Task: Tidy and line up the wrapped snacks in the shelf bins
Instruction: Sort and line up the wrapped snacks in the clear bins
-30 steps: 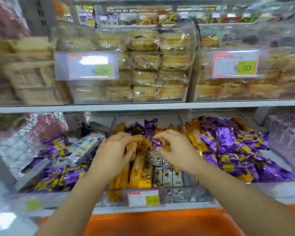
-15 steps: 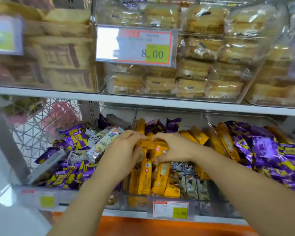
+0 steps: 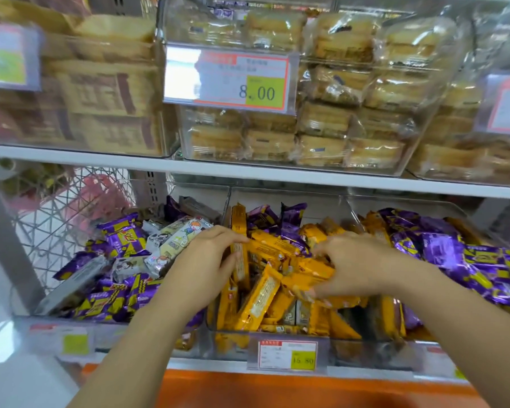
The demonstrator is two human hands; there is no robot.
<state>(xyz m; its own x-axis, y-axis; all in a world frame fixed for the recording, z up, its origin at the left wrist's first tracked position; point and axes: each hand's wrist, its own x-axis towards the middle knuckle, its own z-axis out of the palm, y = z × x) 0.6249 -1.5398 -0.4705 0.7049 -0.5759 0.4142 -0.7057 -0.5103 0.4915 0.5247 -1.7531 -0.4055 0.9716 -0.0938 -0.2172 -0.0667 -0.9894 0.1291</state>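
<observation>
In the lower centre of the frame, the clear plastic bin (image 3: 321, 201) looked half tidied: some glossy orange-wrapped bars (image 3: 259, 298) stood on edge in front, while others lay heaped among purple packets (image 3: 292, 216). The left hand (image 3: 209, 260) pinched an upright bar, and the right hand (image 3: 357, 263) curled round a crinkly bundle.

In the middle bin (image 3: 224, 346) lie snack bars (image 3: 259, 295), below what seem cakes (image 3: 321, 122).

The central wrappers (image 3: 259, 295) are coloured orange-yellow. The purple wrappers (image 3: 442, 251) on either side are patterned in yellow. The white wrappers (image 3: 174, 240) are printed with cartoon figures. The price tag (image 3: 287, 354) is bordered in red, with a yellow-green patch.
</observation>
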